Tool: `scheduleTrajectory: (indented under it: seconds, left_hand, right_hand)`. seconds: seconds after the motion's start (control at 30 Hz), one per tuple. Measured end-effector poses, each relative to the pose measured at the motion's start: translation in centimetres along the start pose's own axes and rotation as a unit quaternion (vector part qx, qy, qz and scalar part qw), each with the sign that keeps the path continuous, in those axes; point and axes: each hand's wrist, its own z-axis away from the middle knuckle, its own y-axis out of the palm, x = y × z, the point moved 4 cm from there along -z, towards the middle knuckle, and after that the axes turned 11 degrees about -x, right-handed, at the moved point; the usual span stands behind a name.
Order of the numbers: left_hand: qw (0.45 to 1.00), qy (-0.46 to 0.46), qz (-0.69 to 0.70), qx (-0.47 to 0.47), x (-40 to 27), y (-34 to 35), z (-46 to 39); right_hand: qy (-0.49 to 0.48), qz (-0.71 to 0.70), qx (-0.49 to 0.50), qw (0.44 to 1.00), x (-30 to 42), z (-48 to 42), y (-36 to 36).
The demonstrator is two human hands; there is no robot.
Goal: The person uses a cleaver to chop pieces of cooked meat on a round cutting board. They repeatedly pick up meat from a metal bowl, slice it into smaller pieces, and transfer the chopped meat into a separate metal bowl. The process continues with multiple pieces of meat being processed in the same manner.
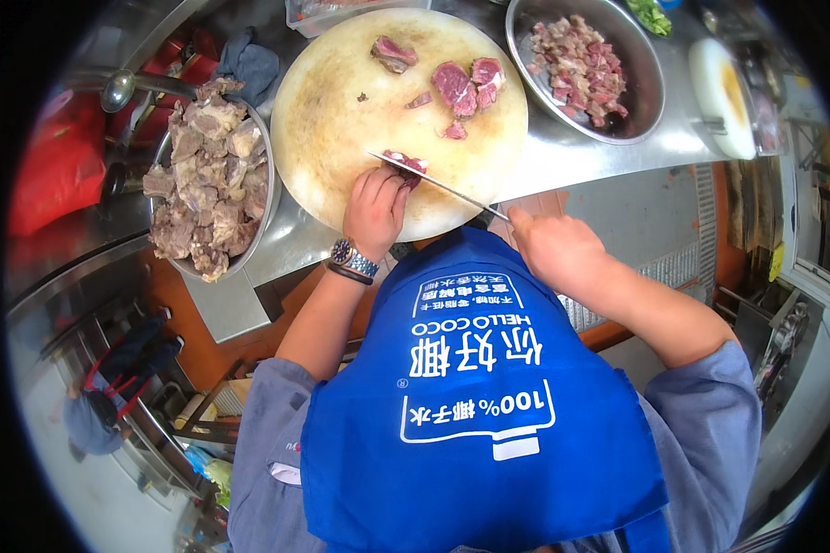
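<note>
My right hand [557, 250] grips the handle of a knife [446, 189], whose thin blade reaches left over a piece of red meat [409, 166]. My left hand [375, 211] presses on that piece with curled fingers, close beside the blade. Both are near the front edge of a round, stained cutting board [332, 124]. Farther back on the board lie a dark-edged meat chunk [394, 55], larger red pieces [454, 86] and a few scraps. The knife's handle is mostly hidden in my fist.
On the left, a metal bowl [274, 186] is heaped with pale meat chunks [211, 180]. Diced meat [581, 69] lies in a steel basin [649, 114] at right. A ladle [118, 90], grey cloth [247, 63], red bag [59, 162] and white board [716, 97] are around. Another person [100, 415] stands lower left.
</note>
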Motion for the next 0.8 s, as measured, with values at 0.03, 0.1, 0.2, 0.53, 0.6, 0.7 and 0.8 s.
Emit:
scheduleTrajectory:
  seconds: [0.03,0.1,0.2,0.53,0.6,0.7,0.8]
  left_hand:
    - [1.000,-0.009,0.004,0.003,0.0,0.0,0.0]
    - [1.000,-0.017,0.011,0.003,0.2,0.0,-0.4]
    - [0.999,-0.021,0.025,0.005,-0.2,0.0,-0.4]
    - [0.999,-0.037,0.006,-0.012,0.0,-0.3,-0.2]
    - [0.999,-0.035,0.015,-0.008,0.1,-0.4,-0.4]
    - [0.999,-0.041,0.025,-0.003,-0.3,-1.2,-0.6]
    - [0.999,-0.044,0.010,0.014,-0.3,-2.0,-0.2]
  right_hand:
    - [0.003,0.001,0.008,1.000,0.2,-0.4,-0.2]
    - [-0.017,-0.028,-0.029,0.999,0.9,-2.1,0.2]
    - [-0.056,-0.087,-0.111,0.988,2.7,-5.8,2.4]
    - [0.010,-0.050,-0.035,0.998,-3.3,-0.6,2.4]
    - [0.010,-0.034,-0.049,0.998,-4.4,-0.6,1.6]
    - [0.050,0.020,-0.080,0.995,-1.8,-0.1,0.9]
    - [0.003,0.002,-0.081,0.997,0.5,0.8,-0.3]
